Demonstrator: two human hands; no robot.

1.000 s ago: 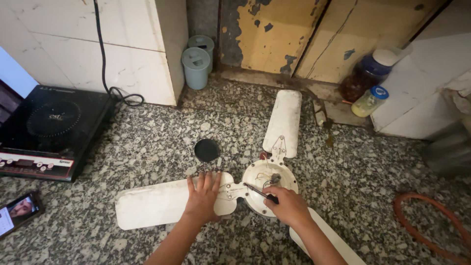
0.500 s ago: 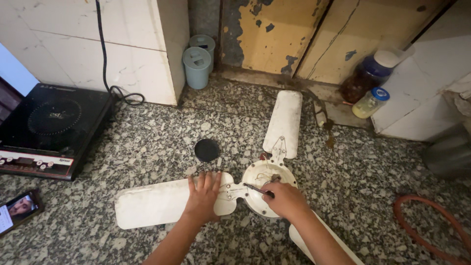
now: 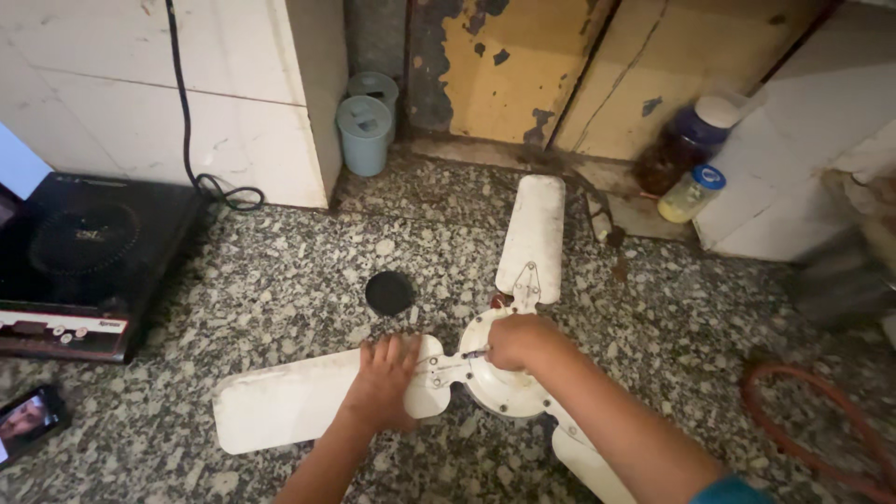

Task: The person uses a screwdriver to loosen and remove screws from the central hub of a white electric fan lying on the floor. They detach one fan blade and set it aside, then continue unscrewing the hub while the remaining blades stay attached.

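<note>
Lying flat, grimy white ceiling fan (image 3: 504, 373), three blades, hub open

A ceiling fan (image 3: 499, 373) lies flat on the floor (image 3: 308, 271), one blade (image 3: 534, 238) reaching away toward the door (image 3: 523, 65), another blade (image 3: 299, 401) stretching left. The left hand (image 3: 385, 381) rests flat on that left blade, near the hub. The right hand (image 3: 518, 341) sits on the hub, its grip closed around a screwdriver (image 3: 473, 355) whose tip points left. A round cap (image 3: 389, 292) lies on the floor just behind the left hand. Far left stands an induction cooker (image 3: 79, 266), a phone (image 3: 28, 420) in front of it. Two lidded cups (image 3: 364, 131) stand against the wall behind. Two jars (image 3: 686, 163) sit to the right behind, a hose (image 3: 812, 420) at the right.
</note>
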